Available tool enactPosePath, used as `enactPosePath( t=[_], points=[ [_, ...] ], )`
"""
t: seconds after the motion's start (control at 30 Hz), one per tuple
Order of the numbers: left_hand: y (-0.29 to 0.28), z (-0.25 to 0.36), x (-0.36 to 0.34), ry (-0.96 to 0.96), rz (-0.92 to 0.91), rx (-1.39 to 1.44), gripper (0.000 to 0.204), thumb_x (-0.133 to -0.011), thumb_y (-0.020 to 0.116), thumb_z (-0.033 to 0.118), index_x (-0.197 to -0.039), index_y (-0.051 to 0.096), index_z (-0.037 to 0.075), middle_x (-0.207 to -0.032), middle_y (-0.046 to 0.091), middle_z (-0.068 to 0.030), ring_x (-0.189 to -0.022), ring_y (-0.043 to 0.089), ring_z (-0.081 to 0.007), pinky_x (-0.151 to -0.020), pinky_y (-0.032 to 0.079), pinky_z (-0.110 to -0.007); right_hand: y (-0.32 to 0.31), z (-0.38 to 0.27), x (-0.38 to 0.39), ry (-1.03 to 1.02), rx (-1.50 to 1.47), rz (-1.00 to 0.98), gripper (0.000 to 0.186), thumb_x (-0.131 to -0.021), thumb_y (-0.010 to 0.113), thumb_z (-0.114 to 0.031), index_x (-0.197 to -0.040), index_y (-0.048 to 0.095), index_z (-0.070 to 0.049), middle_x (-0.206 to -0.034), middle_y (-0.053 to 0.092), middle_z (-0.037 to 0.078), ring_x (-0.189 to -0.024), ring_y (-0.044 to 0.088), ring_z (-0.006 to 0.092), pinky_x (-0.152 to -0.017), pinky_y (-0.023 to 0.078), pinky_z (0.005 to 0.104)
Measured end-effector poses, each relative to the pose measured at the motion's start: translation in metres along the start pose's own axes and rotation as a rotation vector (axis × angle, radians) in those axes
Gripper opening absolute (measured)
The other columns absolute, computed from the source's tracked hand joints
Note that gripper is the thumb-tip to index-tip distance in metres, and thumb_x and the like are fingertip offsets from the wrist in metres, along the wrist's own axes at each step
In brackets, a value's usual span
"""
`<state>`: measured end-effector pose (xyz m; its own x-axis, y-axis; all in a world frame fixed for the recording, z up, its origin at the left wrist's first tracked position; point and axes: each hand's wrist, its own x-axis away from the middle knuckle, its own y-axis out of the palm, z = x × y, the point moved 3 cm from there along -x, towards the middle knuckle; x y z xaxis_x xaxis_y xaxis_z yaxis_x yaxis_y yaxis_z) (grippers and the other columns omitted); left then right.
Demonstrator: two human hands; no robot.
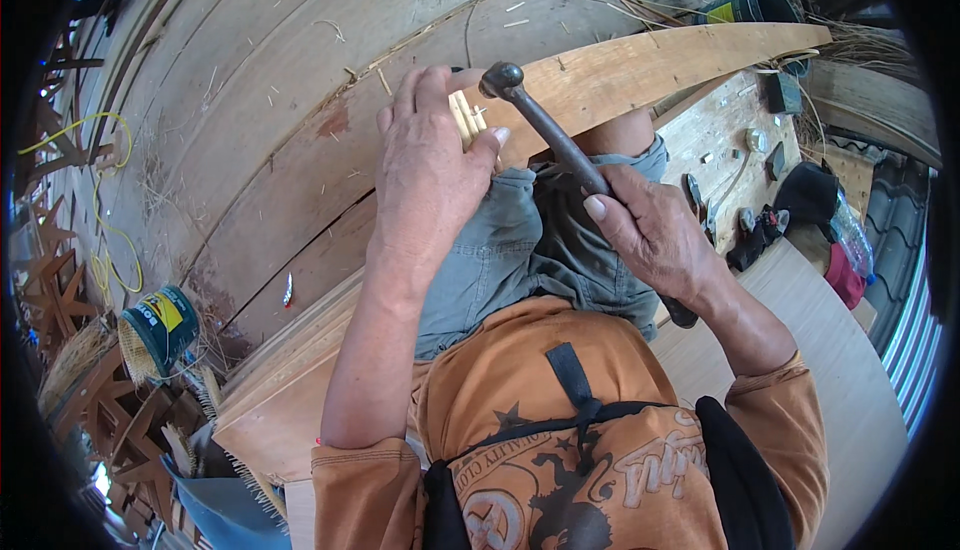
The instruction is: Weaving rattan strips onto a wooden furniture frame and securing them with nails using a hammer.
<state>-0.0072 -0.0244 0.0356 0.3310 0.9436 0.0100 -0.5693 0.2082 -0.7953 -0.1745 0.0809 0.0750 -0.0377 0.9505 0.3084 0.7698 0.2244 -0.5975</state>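
Observation:
My right hand [655,235] is wrapped round the dark handle of a hammer [552,132]. The hammer's rounded metal head is raised near the fingers of my left hand [425,155]. That hand is closed on a small pale piece of slatted wood or bamboo [466,120], with the thumb along its near side. A small pin-like end sticks out of the piece toward the hammer head. Both lie over the near end of a long curved plank [640,72], which stretches away to the right above my knees. The underside of the pale piece is hidden.
Thin splinters lie on the wooden floor [270,100]. A green tub [160,330] tips over at the left, near a yellow cord [125,230]. Another green bucket [755,5] stands at the far right. A workboard [725,140] holds small tools, with a plastic bottle [852,245] beyond.

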Motion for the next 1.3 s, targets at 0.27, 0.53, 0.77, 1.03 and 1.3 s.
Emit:
enactPosePath(
  t=[0.27,0.53,0.77,1.03,1.3],
  points=[
    [-0.008,0.003,-0.006,0.019,-0.181,0.032,0.043,-0.079,0.070,0.015,-0.119,0.056,0.009,-0.112,0.058,-0.0173,-0.110,0.050,-0.0321,-0.095,0.038,-0.041,0.011,0.014,-0.004,0.008,0.034,-0.072,0.029,-0.095,0.051,-0.027,-0.102,0.051,0.000,-0.061,0.054,0.020,-0.062,0.058,0.0416,-0.056,0.046,0.0452],
    [-0.003,-0.003,-0.006,0.025,-0.192,0.032,0.042,-0.080,0.068,0.018,-0.118,0.056,0.008,-0.107,0.059,-0.0165,-0.103,0.051,-0.0318,-0.093,0.040,-0.040,-0.001,-0.015,0.008,-0.128,0.015,0.006,0.026,-0.093,0.053,-0.025,-0.102,0.050,0.000,-0.068,0.057,0.019,-0.060,0.059,0.0382,-0.055,0.047,0.0454],
    [-0.005,-0.004,-0.005,0.001,-0.207,-0.014,0.055,-0.078,0.072,0.022,-0.124,0.052,-0.001,-0.114,0.058,-0.0229,-0.112,0.049,-0.0389,-0.098,0.038,-0.046,0.006,0.009,0.007,-0.102,-0.008,0.083,0.032,-0.096,0.048,-0.029,-0.108,0.052,0.001,-0.069,0.056,0.021,-0.066,0.060,0.0401,-0.060,0.048,0.0429],
    [-0.007,-0.004,-0.002,0.123,-0.080,0.027,0.057,-0.075,0.074,0.022,-0.121,0.048,0.001,-0.116,0.055,-0.0196,-0.107,0.049,-0.0356,-0.095,0.040,-0.043,0.025,0.043,0.031,-0.066,0.044,-0.020,0.032,-0.092,0.054,-0.032,-0.101,0.057,-0.002,-0.072,0.056,0.018,-0.068,0.061,0.0361,-0.060,0.048,0.0426],
    [-0.002,-0.007,-0.001,0.131,-0.104,0.003,0.059,-0.074,0.075,0.024,-0.119,0.047,-0.001,-0.116,0.054,-0.0194,-0.103,0.049,-0.0368,-0.093,0.041,-0.043,0.062,0.018,0.016,-0.527,0.080,-0.044,0.022,-0.080,0.069,-0.024,-0.093,0.063,-0.007,-0.081,0.059,0.007,-0.075,0.059,0.0257,-0.066,0.050,0.0387]
  ],
)
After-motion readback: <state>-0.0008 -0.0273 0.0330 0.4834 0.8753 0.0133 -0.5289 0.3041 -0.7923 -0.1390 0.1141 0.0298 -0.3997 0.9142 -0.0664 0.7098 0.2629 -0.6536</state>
